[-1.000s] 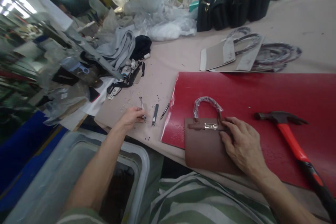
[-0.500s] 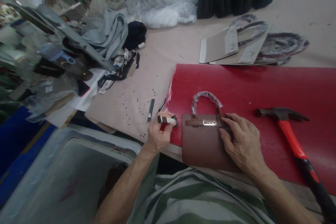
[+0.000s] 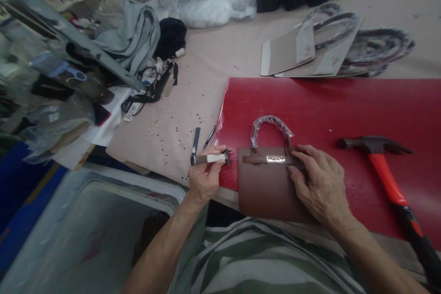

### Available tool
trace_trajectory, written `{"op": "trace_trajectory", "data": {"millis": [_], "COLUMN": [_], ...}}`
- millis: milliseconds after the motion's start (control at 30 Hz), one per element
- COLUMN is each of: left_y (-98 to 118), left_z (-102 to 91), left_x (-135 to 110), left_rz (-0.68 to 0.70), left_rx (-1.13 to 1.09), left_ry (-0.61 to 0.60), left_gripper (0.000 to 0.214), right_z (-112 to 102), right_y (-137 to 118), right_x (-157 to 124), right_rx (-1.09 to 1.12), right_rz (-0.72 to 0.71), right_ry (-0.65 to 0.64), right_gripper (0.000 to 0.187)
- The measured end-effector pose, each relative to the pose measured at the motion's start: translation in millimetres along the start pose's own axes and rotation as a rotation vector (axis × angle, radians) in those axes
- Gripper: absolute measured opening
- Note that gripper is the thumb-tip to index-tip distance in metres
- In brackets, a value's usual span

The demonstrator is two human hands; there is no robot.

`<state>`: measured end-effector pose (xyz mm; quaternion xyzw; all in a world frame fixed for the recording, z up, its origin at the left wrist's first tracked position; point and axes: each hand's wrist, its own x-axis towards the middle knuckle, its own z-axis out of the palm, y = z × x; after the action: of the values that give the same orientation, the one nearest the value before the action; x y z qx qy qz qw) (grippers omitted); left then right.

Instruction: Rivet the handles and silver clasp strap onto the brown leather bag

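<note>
A small brown handbag (image 3: 265, 188) lies flat on the red mat (image 3: 344, 110), its plastic-wrapped handle (image 3: 270, 124) pointing away from me and a metal clasp (image 3: 275, 159) on its strap. My right hand (image 3: 319, 183) rests on the bag's right side, fingers spread and pressing near the strap. My left hand (image 3: 205, 177) is closed around a small metal hand tool (image 3: 210, 159), held level with its tip pointing at the bag's left edge.
A red-handled hammer (image 3: 386, 170) lies on the mat to the right. Two slim metal tools (image 3: 195, 140) and scattered small rivets lie on the table left of the mat. Card panels with wrapped handles (image 3: 310, 50), black bags, plastic and cloth sit farther back. A grey bin (image 3: 86, 234) stands below left.
My left hand picked the small tool off the table at the left and brought it rightward to the bag's left edge. My right hand stayed on the bag.
</note>
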<state>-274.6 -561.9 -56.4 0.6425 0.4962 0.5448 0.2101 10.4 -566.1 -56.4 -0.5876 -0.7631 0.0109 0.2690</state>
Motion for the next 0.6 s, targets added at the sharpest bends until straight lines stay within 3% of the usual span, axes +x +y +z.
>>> {"op": "trace_trajectory", "data": {"millis": [267,600], "left_y": [11,7], "left_z": [20.6,26.0], "left_x": [-1,-1], "left_rz": [0.112,0.129], "left_rx": [-0.139,-0.178], "left_ry": [-0.101,-0.132], "left_gripper": [0.020,0.022], "right_z": [0,0], "right_y": [0,0], "right_x": [1,0], "right_rx": [0.005,0.019], "right_rz": [-0.006,0.011], "right_ry": [0.000,-0.005], "right_gripper": [0.027,0.027]}}
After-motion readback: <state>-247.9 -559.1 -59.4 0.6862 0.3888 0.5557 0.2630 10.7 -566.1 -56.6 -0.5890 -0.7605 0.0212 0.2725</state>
